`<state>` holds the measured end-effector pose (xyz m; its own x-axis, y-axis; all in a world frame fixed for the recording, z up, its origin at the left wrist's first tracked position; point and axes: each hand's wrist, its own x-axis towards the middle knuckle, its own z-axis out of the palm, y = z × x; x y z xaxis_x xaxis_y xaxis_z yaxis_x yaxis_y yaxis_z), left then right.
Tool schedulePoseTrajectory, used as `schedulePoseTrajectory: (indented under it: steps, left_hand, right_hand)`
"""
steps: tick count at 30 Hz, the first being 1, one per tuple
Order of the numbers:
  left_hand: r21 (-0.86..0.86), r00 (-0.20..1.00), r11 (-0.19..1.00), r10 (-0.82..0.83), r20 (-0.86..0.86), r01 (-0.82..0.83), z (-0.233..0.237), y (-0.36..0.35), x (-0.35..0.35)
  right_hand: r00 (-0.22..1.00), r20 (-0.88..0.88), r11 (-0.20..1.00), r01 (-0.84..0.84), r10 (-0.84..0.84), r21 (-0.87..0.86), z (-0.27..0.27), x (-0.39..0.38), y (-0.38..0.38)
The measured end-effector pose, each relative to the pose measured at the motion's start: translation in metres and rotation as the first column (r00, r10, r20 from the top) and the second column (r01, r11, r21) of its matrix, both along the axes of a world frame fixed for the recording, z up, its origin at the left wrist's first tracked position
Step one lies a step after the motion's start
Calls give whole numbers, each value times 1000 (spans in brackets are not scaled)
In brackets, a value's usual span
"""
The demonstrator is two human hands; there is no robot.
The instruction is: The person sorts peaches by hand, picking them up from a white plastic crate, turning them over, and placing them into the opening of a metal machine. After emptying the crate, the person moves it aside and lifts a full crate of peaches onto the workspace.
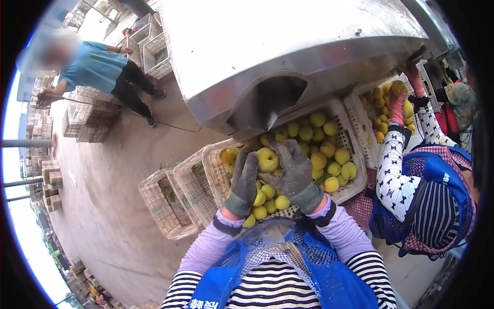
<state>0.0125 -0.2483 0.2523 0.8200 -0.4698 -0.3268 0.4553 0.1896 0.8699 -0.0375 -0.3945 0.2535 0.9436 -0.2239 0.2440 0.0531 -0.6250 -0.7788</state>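
Note:
A large yellow peach [267,160] sits between my two gloved hands, above a white plastic crate [356,193] of yellow-green peaches [318,160]. My left hand [244,180], in a dark grey glove, is closed against the peach's left side. On the other side, my right hand [295,175] curls its fingers around the fruit, with the thumb below it. Parts of both hands' fingers are hidden behind the peach. More peaches [267,200] lie directly beneath my hands.
A metal machine with a dark opening [272,100] overhangs the crate's far edge. Stacked crates [167,203] stand at the left. At right, a co-worker's gloved hand [397,105] holds a peach over another crate [363,126]. A person in blue [98,67] stands at the upper left.

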Motion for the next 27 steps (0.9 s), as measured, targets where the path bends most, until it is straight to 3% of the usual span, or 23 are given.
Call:
schedulePoseTrajectory:
  steps: [2,4,7,8,10,12,15,16,19,20,21,22,23,24,26,27]
  left_hand:
    - [231,959,972,-102,264,40,-8,2,1]
    - [469,781,883,-271,563,-32,-17,6,2]
    - [146,955,985,45,293,-91,-17,-7,4]
    - [67,989,991,106,107,-114,-16,-5,7]
    - [-73,946,977,172,-275,-199,-18,8,10]
    - [-58,954,979,175,-243,-195,-52,22,8]
    - [61,957,973,228,-179,-221,-89,27,3]
    - [113,957,966,246,-155,-231,-99,25,3]
    - [605,934,780,-78,349,-161,-140,24,8]
    - [793,923,593,-215,319,-136,-160,20,5]
    - [862,900,490,-309,307,-126,-166,12,1]
    - [918,870,378,-406,280,-120,-172,4,-5]
    - [929,812,342,-495,308,-144,-181,-5,-7]
    - [935,745,307,-578,333,-179,-190,-13,-9]
    - [867,529,418,-688,497,-272,-238,-31,0]
    - [871,477,416,-729,491,-260,-254,-38,4]
  right_hand:
    - [997,71,999,6,-8,33,4,3,-6]
    - [1000,9,1000,-14,14,-8,5,4,-6]
    - [999,29,989,45,-41,-140,6,19,-11]
    - [996,61,977,81,-71,-196,6,29,-14]
    - [987,86,940,155,-134,-305,-8,52,-15]
    - [973,113,912,227,-199,-341,-31,86,-13]
    - [966,257,922,130,-34,-366,-45,134,-24]
    - [975,221,945,105,-35,-309,-41,132,-28]
    - [993,109,986,67,-50,-154,-34,106,-52]
    - [995,76,991,70,-62,-110,-40,84,-63]
    - [996,48,995,74,-71,-67,-46,64,-75]
    - [995,-9,974,96,-100,-207,-72,42,-85]
    - [989,-56,933,110,-137,-344,-103,24,-90]
    - [985,-145,929,37,-96,-369,-116,12,-88]
    - [949,-314,911,-114,-17,-396,-138,-6,-86]
    - [949,-314,901,-123,-15,-416,-154,-12,-75]
